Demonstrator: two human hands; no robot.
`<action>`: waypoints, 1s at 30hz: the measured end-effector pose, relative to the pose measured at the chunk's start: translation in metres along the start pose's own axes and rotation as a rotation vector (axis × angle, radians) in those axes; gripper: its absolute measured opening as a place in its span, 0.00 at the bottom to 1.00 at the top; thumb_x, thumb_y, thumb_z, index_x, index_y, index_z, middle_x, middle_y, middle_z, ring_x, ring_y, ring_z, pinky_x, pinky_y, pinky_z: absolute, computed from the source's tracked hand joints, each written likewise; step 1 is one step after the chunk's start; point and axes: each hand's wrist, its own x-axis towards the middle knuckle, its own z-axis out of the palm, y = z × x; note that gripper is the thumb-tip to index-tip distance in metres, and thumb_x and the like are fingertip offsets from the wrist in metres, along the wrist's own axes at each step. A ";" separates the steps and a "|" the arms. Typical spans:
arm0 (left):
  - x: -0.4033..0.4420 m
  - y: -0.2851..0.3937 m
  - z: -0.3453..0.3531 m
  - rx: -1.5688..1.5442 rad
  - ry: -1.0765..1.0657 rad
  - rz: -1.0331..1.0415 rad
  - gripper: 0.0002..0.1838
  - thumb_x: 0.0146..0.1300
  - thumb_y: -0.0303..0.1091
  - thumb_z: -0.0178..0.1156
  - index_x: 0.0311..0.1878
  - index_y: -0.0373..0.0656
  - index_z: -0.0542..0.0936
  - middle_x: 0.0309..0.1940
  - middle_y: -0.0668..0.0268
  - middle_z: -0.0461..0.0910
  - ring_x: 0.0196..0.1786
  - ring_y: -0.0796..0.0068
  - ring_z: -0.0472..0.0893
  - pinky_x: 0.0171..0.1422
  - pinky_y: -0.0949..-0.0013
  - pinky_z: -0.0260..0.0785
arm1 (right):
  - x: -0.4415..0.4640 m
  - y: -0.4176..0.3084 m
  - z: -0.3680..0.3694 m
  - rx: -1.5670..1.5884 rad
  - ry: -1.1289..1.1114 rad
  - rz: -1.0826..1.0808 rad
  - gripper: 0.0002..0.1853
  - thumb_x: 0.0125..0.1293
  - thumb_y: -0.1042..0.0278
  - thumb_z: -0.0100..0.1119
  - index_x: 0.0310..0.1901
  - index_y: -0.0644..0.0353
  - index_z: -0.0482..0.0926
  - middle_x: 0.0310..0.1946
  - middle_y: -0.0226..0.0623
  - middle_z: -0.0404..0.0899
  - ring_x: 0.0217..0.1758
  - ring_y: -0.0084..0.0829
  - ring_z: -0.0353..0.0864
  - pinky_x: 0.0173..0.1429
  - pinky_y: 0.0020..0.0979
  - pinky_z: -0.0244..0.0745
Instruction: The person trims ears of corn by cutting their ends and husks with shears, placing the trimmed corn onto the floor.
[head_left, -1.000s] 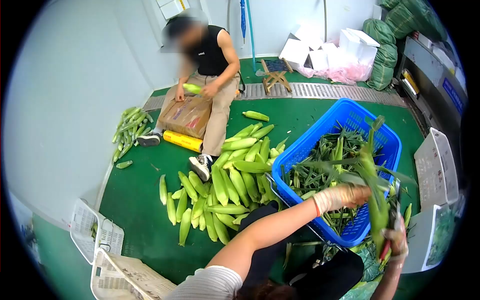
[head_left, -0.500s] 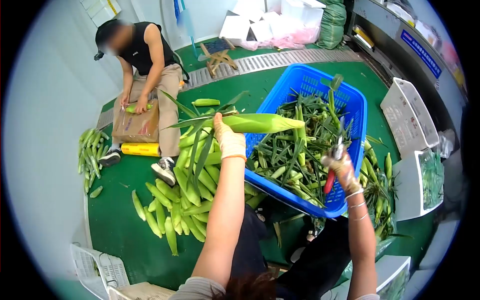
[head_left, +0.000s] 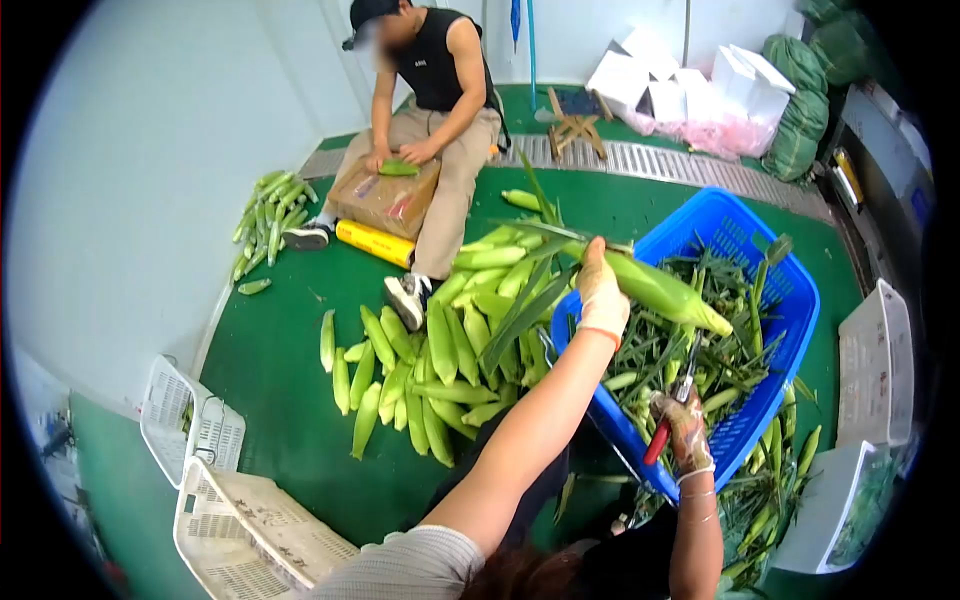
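Note:
My left hand (head_left: 602,295), in a pale glove, is closed around the stem end of an ear of corn (head_left: 665,292) in its green husk. Long leaves trail from that end, and the tip slants down over the blue basket (head_left: 800,300). Gripped in my gloved right hand (head_left: 684,428) is a pair of pruning shears (head_left: 657,442) with red handles. Their blades point up, just below the corn's tip; whether they touch it I cannot tell. Cut leaves and husk trimmings (head_left: 735,275) fill the basket.
A pile of husked-on corn ears (head_left: 440,360) lies on the green floor. Opposite sits a person (head_left: 435,70) with a cardboard box (head_left: 385,195) and an ear of corn. White crates (head_left: 245,530) stand lower left, and untrimmed corn (head_left: 775,460) lies right of the basket.
My view has swung left, so the scene sits farther right. The corn's tip has tilted downward, nearer the shears. Both hands keep their hold.

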 end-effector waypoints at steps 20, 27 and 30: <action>-0.019 0.000 -0.003 0.202 -0.168 0.056 0.21 0.63 0.51 0.57 0.50 0.44 0.73 0.42 0.60 0.77 0.40 0.61 0.77 0.51 0.54 0.73 | 0.019 -0.003 0.000 0.323 -0.049 -0.087 0.20 0.50 0.61 0.69 0.36 0.62 0.68 0.27 0.34 0.73 0.29 0.27 0.73 0.38 0.29 0.72; 0.015 0.000 -0.016 0.166 -0.062 -0.085 0.22 0.64 0.53 0.54 0.46 0.43 0.71 0.37 0.59 0.76 0.38 0.59 0.77 0.45 0.52 0.75 | 0.003 0.007 -0.018 -0.315 0.087 -0.096 0.20 0.42 0.62 0.68 0.35 0.64 0.72 0.25 0.35 0.73 0.28 0.30 0.70 0.37 0.33 0.70; 0.019 0.015 -0.005 0.169 -0.099 -0.040 0.22 0.63 0.54 0.56 0.46 0.43 0.73 0.38 0.61 0.77 0.34 0.64 0.77 0.39 0.59 0.74 | -0.012 0.026 -0.044 -0.338 0.058 0.087 0.20 0.44 0.63 0.69 0.38 0.61 0.74 0.28 0.35 0.76 0.29 0.30 0.73 0.37 0.34 0.72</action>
